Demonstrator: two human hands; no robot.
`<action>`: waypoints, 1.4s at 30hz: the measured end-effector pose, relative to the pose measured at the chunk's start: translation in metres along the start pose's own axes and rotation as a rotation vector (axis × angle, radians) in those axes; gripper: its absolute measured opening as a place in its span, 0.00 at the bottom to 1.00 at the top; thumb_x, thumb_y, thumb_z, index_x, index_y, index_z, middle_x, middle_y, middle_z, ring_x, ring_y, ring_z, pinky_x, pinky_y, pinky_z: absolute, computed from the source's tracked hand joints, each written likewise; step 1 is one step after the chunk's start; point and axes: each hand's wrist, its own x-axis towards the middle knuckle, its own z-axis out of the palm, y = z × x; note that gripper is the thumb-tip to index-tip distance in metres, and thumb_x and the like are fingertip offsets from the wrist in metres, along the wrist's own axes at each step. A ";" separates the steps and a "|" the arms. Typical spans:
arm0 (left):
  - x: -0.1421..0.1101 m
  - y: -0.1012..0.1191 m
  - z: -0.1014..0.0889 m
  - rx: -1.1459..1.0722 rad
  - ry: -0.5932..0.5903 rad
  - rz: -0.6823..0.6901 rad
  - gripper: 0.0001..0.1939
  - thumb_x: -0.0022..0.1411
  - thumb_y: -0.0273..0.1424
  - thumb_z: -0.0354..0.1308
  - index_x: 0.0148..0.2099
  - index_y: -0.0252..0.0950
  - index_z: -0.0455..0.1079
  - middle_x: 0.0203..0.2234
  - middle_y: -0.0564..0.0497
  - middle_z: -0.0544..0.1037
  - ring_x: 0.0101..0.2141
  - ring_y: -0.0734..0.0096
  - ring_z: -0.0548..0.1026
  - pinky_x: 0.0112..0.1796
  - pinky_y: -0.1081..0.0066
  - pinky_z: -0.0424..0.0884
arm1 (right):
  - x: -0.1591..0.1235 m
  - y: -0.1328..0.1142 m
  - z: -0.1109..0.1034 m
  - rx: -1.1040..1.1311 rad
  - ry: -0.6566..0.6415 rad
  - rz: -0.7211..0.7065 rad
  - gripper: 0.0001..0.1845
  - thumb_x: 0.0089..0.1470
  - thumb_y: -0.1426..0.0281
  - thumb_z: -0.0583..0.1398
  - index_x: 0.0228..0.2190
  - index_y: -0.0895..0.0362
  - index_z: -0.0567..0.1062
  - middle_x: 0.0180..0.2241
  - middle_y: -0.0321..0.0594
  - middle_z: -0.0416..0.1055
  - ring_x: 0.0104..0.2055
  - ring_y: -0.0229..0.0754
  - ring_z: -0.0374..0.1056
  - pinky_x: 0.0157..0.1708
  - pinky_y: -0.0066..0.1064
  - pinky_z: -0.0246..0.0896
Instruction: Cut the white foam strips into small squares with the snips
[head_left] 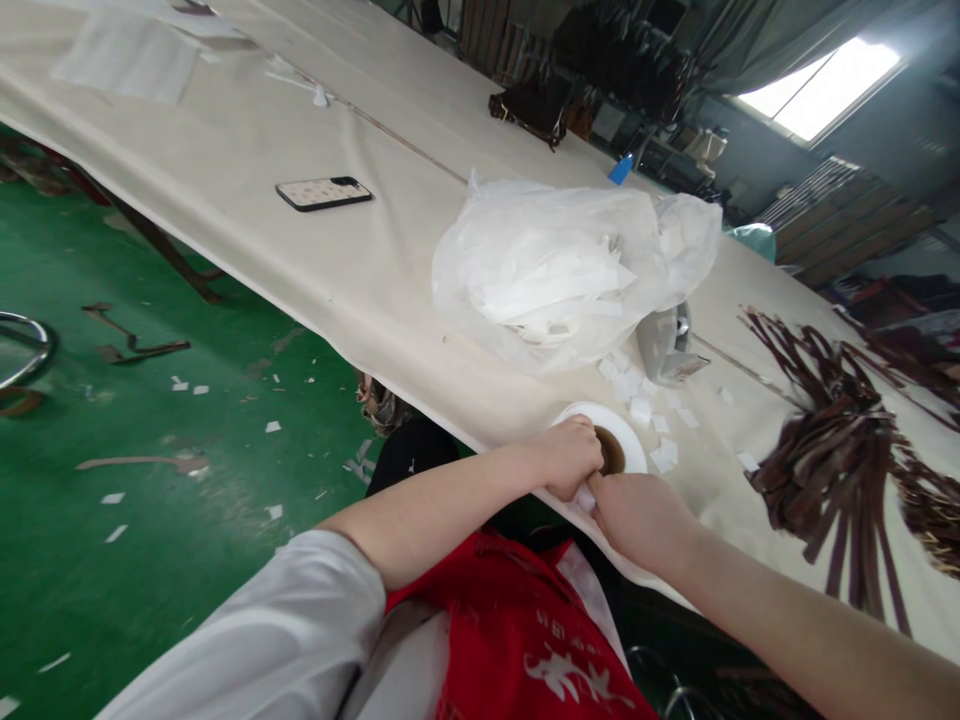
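Near the table's front edge lies a roll of white tape (634,440) with a brown cardboard core. My left hand (571,455) is closed over the roll's near left side, fingers curled. Right beside it, my right hand (637,515) is closed too, thumb and fingers pinched together. A short white piece of tape (586,497) shows between the two hands, gripped by both as far as I can see. My fingers hide most of that piece. Small white cut pieces (641,410) are scattered just behind the roll.
A clear plastic bag (555,270) of white material stands behind the roll, beside a grey metal tape dispenser (664,345). Bundled brown strips (832,450) lie to the right. A phone (324,193) rests on the covered table (375,290). White scraps litter the green floor (240,540).
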 end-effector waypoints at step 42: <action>0.001 0.003 -0.006 0.030 -0.124 -0.026 0.15 0.38 0.32 0.68 0.33 0.34 0.74 0.29 0.46 0.77 0.37 0.59 0.72 0.53 0.59 0.56 | -0.020 0.016 -0.001 0.069 0.102 0.131 0.10 0.58 0.68 0.56 0.39 0.60 0.74 0.32 0.51 0.79 0.36 0.54 0.76 0.31 0.35 0.63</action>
